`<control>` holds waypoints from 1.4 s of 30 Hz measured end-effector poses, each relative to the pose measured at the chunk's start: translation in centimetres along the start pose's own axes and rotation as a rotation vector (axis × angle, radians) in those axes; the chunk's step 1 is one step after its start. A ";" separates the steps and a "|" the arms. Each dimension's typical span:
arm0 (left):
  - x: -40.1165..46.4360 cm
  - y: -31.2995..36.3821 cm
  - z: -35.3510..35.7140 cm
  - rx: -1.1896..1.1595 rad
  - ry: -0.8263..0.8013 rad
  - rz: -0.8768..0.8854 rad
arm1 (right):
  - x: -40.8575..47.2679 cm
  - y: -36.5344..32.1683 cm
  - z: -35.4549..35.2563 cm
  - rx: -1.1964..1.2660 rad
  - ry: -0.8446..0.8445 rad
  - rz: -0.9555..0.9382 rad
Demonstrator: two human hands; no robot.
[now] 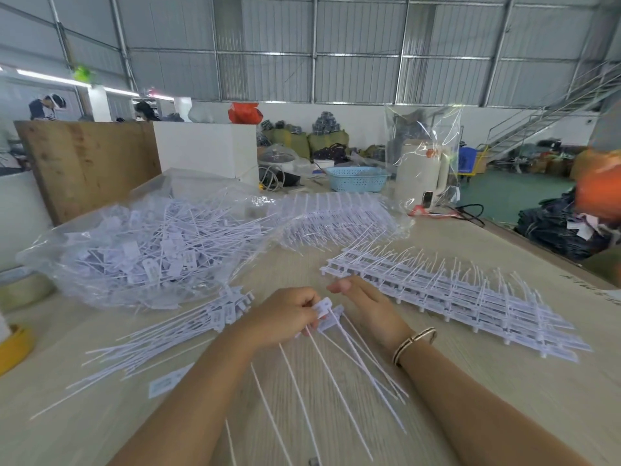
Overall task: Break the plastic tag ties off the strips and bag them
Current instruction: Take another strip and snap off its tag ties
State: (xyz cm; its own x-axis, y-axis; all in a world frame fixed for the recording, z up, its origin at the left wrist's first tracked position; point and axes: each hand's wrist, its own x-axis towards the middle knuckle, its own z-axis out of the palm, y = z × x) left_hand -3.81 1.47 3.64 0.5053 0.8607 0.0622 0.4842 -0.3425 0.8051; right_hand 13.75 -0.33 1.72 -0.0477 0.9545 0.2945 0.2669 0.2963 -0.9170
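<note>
My left hand (285, 314) grips a bunch of white plastic tag ties (331, 317) by their flat heads, their long tails fanning toward me over the table. My right hand (364, 304) lies just right of the bunch with fingers extended, touching the heads. A stack of unbroken strips (453, 294) lies to the right of my hands. A loose pile of separated ties (174, 334) lies to the left. A clear plastic bag (144, 250) full of ties sits at the far left.
More strips in clear plastic (336, 213) lie behind. A blue basket (358, 178), a white appliance (421, 169) under a clear bag and a white box (205, 148) stand at the back. Tape rolls (13, 348) sit at the left edge. The table edge (537, 243) runs along the right.
</note>
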 end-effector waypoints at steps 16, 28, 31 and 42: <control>0.0 -0.9 -0.1 0.161 0.154 0.053 | 0.1 0.3 -0.4 0.041 0.022 0.039; -0.1 -0.7 0.6 -0.045 0.165 0.033 | -0.1 -0.1 0.1 0.057 -0.083 -0.041; -0.3 -0.4 0.2 -0.204 0.201 0.033 | -0.2 -0.5 0.9 0.215 -0.005 -0.065; 0.0 0.6 1.0 -0.592 0.200 0.073 | 0.2 -1.4 1.9 0.458 0.021 -0.139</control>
State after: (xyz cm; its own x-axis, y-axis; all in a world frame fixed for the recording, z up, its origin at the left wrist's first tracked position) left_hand -2.79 0.85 3.55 0.3512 0.9164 0.1921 -0.0524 -0.1856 0.9812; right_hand 11.58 -0.50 2.56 -0.0324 0.9050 0.4242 -0.1921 0.4109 -0.8912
